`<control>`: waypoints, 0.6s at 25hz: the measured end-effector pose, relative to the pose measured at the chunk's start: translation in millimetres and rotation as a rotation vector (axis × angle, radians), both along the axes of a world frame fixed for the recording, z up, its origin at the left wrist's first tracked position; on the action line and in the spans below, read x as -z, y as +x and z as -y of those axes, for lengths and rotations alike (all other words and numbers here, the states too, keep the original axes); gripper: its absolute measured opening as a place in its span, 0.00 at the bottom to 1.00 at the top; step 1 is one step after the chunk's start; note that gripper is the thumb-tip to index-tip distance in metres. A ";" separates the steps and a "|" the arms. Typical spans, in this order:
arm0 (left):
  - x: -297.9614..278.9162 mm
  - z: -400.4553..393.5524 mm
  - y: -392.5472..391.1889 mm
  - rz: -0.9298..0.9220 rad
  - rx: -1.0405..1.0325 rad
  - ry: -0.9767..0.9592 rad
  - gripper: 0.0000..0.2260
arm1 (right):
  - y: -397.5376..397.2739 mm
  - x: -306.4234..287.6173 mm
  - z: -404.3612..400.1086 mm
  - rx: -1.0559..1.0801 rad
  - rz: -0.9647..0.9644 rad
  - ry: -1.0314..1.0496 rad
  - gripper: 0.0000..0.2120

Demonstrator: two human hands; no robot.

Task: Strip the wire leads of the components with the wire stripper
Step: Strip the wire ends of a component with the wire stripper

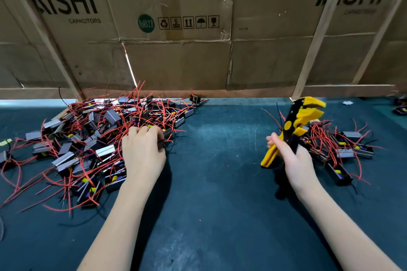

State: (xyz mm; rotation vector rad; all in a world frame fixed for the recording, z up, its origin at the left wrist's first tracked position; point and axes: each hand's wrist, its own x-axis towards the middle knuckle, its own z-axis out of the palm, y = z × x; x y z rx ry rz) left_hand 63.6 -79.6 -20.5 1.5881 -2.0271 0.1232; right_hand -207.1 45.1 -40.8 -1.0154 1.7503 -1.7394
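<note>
A big heap of small black-and-silver components with red and black wire leads (92,138) covers the left of the dark green table. My left hand (143,152) reaches into the heap's right edge, fingers curled down over a component there; the grasped part is hidden under the fingers. My right hand (290,158) grips the handles of a yellow-and-black wire stripper (295,125), held upright with its jaws pointing up and away. A smaller pile of components (343,149) lies just right of that hand.
A wall of flattened cardboard boxes (198,28) with wooden slats stands along the back of the green table mat (220,182). Loose red leads (33,193) trail toward the front left. A few more components sit at the far right edge (400,108).
</note>
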 end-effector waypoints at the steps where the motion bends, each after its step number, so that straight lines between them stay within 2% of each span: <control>1: -2.3 -1.8 -1.9 -0.058 0.056 -0.005 0.09 | 4.4 -0.7 -1.3 -0.044 -0.023 0.000 0.21; 4: -12.2 -12.2 -12.0 -0.458 0.308 0.055 0.13 | 14.8 -4.4 -4.3 -0.147 -0.052 0.008 0.21; 6: -19.4 -19.6 -17.2 -0.558 0.452 0.012 0.15 | 16.6 -5.7 -5.0 -0.170 -0.042 -0.002 0.22; 8: -23.6 -27.3 -22.6 -0.534 0.589 -0.056 0.15 | 15.4 -7.1 -5.6 -0.176 -0.025 -0.006 0.23; 11: -16.3 -40.3 -37.4 -0.462 0.739 -0.043 0.15 | 12.8 -8.6 -6.9 -0.165 0.009 -0.011 0.23; 15: 9.1 -55.1 -61.4 -0.048 0.802 0.146 0.14 | 12.9 -9.3 -8.7 -0.132 -0.013 -0.023 0.26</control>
